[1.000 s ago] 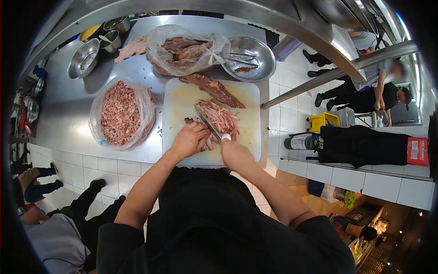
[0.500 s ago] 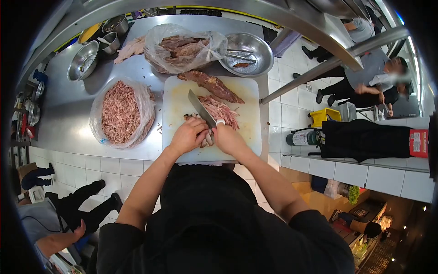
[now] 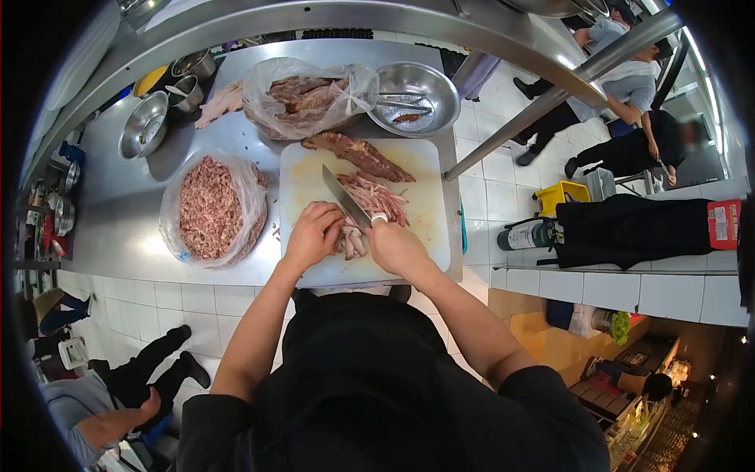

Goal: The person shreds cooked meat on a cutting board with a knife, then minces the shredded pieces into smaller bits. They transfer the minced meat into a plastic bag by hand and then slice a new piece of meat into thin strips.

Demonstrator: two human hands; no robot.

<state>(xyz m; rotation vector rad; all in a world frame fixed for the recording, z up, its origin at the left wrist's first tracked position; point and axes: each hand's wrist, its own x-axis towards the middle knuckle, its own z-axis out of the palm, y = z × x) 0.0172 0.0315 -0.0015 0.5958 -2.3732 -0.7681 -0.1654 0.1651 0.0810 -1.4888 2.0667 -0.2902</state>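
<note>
My right hand (image 3: pixel 395 248) grips the white handle of a kitchen knife (image 3: pixel 344 197), its broad blade slanting up and left over the white cutting board (image 3: pixel 425 228). Left of the blade, my left hand (image 3: pixel 313 234) has its fingers bent and pressed at the edge of some pale meat slices (image 3: pixel 351 242); the fingertips are partly hidden. Thin reddish meat strips (image 3: pixel 376 198) are heaped on the knife's right side. Across the top of the board lies a long browned piece of meat (image 3: pixel 360 155).
A plastic bag of diced meat (image 3: pixel 211 206) stands left of the board. Behind it are a bag of larger meat pieces (image 3: pixel 311 98) and a steel bowl (image 3: pixel 440 98) with tongs. A metal post (image 3: pixel 503 134) rises at the right. Co-workers (image 3: pixel 118 409) stand on both sides.
My left hand has shifted a little left and up, uncovering more of the pale slices. The knife stays in my right hand at nearly the same slant. The view has tilted slightly.
</note>
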